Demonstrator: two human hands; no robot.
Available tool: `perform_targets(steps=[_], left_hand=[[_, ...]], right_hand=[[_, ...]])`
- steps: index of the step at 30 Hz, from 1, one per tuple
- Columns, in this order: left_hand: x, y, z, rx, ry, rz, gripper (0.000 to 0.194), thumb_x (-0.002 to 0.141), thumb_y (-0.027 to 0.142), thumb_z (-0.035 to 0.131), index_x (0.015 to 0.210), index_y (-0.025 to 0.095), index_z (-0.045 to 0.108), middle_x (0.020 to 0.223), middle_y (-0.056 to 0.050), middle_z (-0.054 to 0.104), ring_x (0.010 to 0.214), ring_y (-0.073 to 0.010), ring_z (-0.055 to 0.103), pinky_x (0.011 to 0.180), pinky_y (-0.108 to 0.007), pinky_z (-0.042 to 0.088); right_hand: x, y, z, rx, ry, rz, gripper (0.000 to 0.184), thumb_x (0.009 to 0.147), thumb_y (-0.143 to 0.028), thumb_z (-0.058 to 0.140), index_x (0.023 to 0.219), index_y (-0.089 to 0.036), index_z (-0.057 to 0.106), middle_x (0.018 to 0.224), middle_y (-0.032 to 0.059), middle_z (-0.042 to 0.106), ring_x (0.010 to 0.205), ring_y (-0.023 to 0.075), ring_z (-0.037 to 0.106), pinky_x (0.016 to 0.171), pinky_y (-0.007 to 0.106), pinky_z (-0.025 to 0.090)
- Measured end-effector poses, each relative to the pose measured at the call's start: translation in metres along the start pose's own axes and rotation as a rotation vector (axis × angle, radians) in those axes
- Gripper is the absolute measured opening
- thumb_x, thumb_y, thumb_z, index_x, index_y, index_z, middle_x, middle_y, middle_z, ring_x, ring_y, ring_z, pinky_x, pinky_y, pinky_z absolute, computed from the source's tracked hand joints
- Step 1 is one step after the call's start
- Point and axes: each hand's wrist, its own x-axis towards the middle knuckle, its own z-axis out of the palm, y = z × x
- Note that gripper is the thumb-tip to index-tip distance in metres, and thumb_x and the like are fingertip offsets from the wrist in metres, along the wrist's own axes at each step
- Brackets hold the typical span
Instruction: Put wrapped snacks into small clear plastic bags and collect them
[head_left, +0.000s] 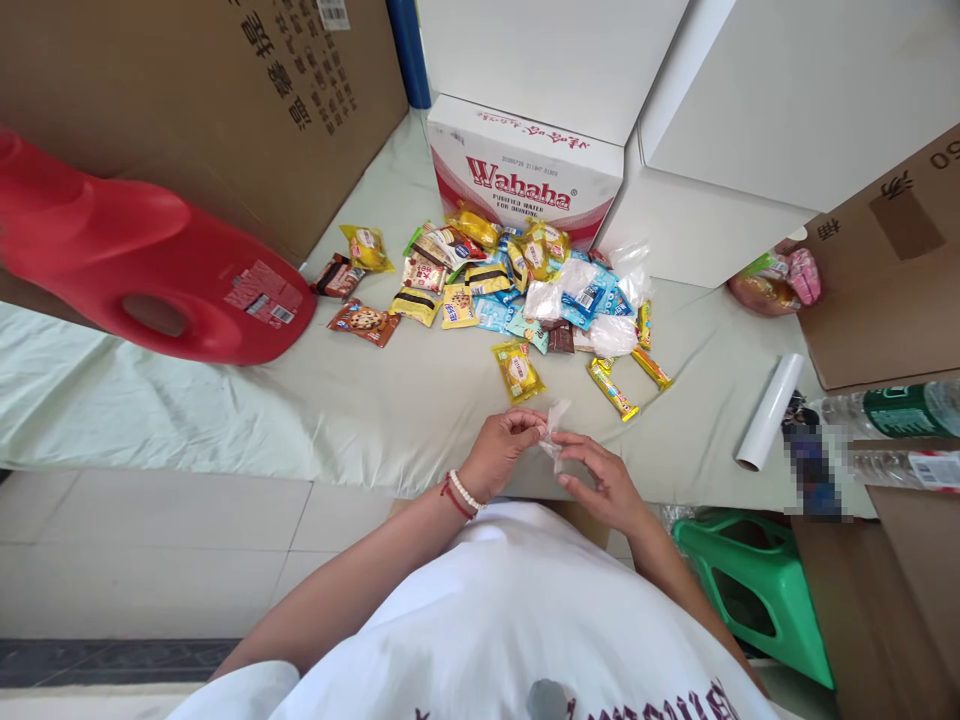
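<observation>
A small, crumpled piece of clear plastic (557, 412), which looks like a thin bag, is pinched between the thumb and fingers of my left hand (504, 452). My right hand (604, 485) is beside it, fingers stretched out with the tips against the plastic and the thumb apart. Just beyond my hands lies a yellow-wrapped cake (518, 371). To its right are yellow snack sticks (612, 388). Behind them spreads a pile of packaged snacks (487, 278), with several crumpled clear plastic bags (613, 335) on its right side.
A white Wahaha carton (525, 165) stands behind the pile. On the left are a red jug (150, 260) and a large cardboard box (300, 120). To the right are a white roll (769, 412) and plastic bottles (904, 410). A green stool (780, 600) stands below the table.
</observation>
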Motion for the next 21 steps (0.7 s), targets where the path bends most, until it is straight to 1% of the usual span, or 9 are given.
perform_targets(steps=[1,3,6,9,11,13,15,17,21], left_hand=[[0.000,0.000,0.000,0.023,-0.004,0.006,0.029,0.067,0.043,0.085,0.072,0.017,0.074,0.101,-0.008,0.073,0.096,-0.0211,0.064,0.093,-0.036,0.050],[-0.001,0.001,0.000,0.086,-0.013,0.022,0.026,0.069,0.042,0.083,0.072,0.017,0.073,0.103,-0.009,0.073,0.099,-0.0218,0.065,0.096,-0.036,0.049],[-0.003,0.001,0.003,0.213,-0.042,0.063,0.021,0.074,0.038,0.079,0.072,0.018,0.074,0.103,-0.009,0.072,0.102,-0.0219,0.065,0.100,-0.037,0.047],[-0.004,-0.003,0.007,0.165,-0.050,0.064,0.021,0.073,0.036,0.079,0.069,0.017,0.070,0.102,-0.008,0.071,0.099,-0.0209,0.066,0.098,-0.037,0.050],[-0.004,-0.006,0.008,0.003,-0.006,0.013,0.024,0.070,0.038,0.080,0.073,0.017,0.068,0.097,-0.006,0.070,0.094,-0.0203,0.066,0.093,-0.038,0.053],[-0.004,-0.008,0.008,-0.105,0.059,-0.035,0.030,0.068,0.041,0.082,0.077,0.017,0.066,0.087,-0.003,0.068,0.085,-0.0185,0.065,0.085,-0.037,0.056],[-0.003,-0.008,0.007,-0.078,0.103,-0.050,0.034,0.068,0.045,0.082,0.081,0.017,0.067,0.077,0.000,0.064,0.077,-0.0162,0.061,0.073,-0.032,0.054],[-0.002,-0.007,0.006,-0.002,0.112,-0.046,0.037,0.070,0.048,0.081,0.084,0.016,0.070,0.076,-0.001,0.064,0.073,-0.0148,0.057,0.065,-0.028,0.049],[0.003,-0.008,0.007,0.062,0.098,-0.014,0.036,0.070,0.047,0.080,0.086,0.015,0.073,0.080,-0.003,0.068,0.072,-0.0142,0.055,0.065,-0.027,0.045]], right_hand=[[0.001,0.000,0.001,0.123,0.018,0.066,0.024,0.099,-0.043,0.060,0.116,-0.027,0.067,0.137,0.0103,0.066,0.127,0.0247,0.062,0.108,0.043,0.049],[0.006,0.000,0.006,0.321,0.120,0.209,0.031,0.100,-0.053,0.057,0.113,-0.026,0.065,0.129,0.0096,0.070,0.121,0.0246,0.065,0.106,0.042,0.050],[0.019,0.004,0.016,0.409,0.283,0.385,0.034,0.091,-0.056,0.069,0.103,-0.025,0.065,0.104,0.0052,0.074,0.099,0.0211,0.069,0.093,0.036,0.054],[0.030,0.010,0.024,0.469,0.305,0.456,0.040,0.079,-0.051,0.082,0.103,-0.024,0.065,0.093,0.0018,0.071,0.086,0.0183,0.066,0.084,0.032,0.054],[0.034,0.013,0.028,0.465,0.310,0.441,0.036,0.077,-0.047,0.082,0.099,-0.023,0.066,0.092,0.0013,0.070,0.085,0.0173,0.065,0.082,0.031,0.053],[0.034,0.016,0.029,0.387,0.339,0.397,0.029,0.080,-0.044,0.079,0.095,-0.023,0.067,0.091,0.0011,0.069,0.083,0.0165,0.063,0.079,0.029,0.051],[0.031,0.017,0.029,0.259,0.365,0.343,0.021,0.085,-0.040,0.074,0.095,-0.023,0.067,0.090,0.0012,0.068,0.081,0.0162,0.062,0.076,0.028,0.050],[0.029,0.016,0.028,0.099,0.358,0.280,0.014,0.090,-0.036,0.068,0.095,-0.023,0.068,0.090,0.0018,0.068,0.082,0.0165,0.061,0.076,0.029,0.049],[0.026,0.010,0.027,-0.128,0.307,0.135,0.011,0.094,-0.028,0.061,0.091,-0.024,0.070,0.091,0.0031,0.067,0.084,0.0176,0.062,0.079,0.031,0.049]])
